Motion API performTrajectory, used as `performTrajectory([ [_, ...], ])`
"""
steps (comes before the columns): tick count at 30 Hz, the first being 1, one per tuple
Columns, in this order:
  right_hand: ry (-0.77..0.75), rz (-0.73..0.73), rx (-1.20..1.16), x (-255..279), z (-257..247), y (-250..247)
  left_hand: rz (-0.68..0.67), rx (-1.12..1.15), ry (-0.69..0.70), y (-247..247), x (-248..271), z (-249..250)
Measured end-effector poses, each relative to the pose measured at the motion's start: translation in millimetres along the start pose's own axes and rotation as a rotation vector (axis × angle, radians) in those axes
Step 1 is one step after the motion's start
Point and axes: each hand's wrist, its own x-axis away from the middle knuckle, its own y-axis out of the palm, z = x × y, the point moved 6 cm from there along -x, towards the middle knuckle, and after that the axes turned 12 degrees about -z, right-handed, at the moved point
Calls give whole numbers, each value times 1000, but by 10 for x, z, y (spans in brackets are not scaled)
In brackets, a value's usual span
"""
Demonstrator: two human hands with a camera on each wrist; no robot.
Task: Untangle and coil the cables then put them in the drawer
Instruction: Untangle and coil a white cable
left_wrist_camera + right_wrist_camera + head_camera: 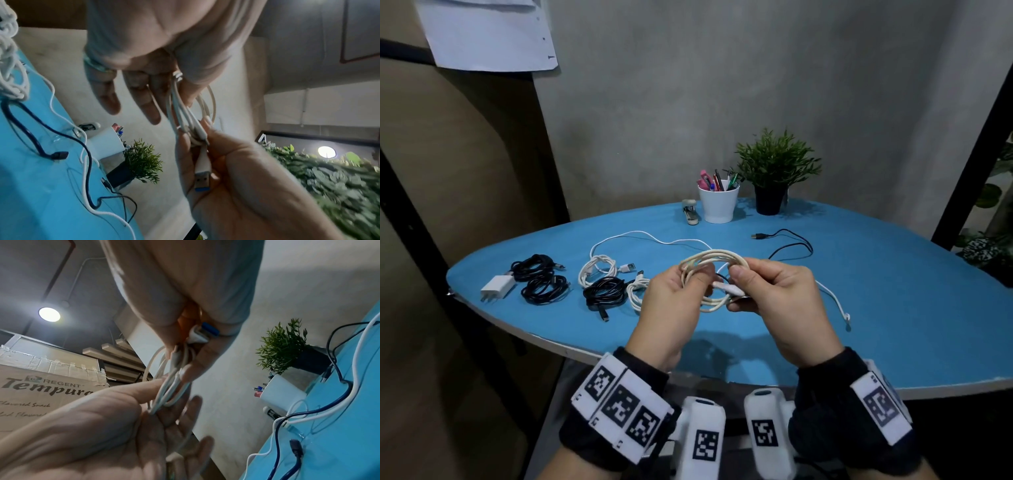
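Both hands hold a cream-white coiled cable (705,256) in the air above the blue table (876,308). My left hand (678,294) pinches one side of the coil (170,386) between thumb and forefinger, its other fingers nearly straight. My right hand (763,289) grips the other side, where the cable's ends meet, with the blue-tongued USB plug (202,177) lying across its fingers. A loose white cable (647,234) and a loose black cable (792,244) trail over the table behind the hands. No drawer is in view.
At the table's left lie several coiled cables: black ones (544,289) (604,295) and white ones (599,270), beside a white charger (498,286). At the back stand a white pen cup (718,205), a potted plant (774,171) and a stapler (690,212).
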Motion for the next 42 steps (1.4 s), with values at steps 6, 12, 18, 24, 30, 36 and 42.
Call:
performTrajectory([
  [6, 20, 1, -30, -11, -21, -87, -342, 276, -213, 183, 89, -41],
  [12, -9, 66, 42, -39, -49, -168, -323, 277, -184, 139, 76, -91],
  [18, -61, 99, 185, -60, -80, -158, -317, 137, -226, 105, 86, -112],
  [24, -120, 158, 301, -78, -171, -201, -370, 102, -264, 141, 148, -135],
  [30, -213, 182, 475, -85, -310, -272, -423, 86, -287, 65, 172, -62],
  [36, -152, 39, 503, -159, -287, -204, -368, 148, -293, 129, 174, -63],
  [42, -97, -229, 419, -121, -155, 53, -197, 192, -180, 115, 93, 52],
])
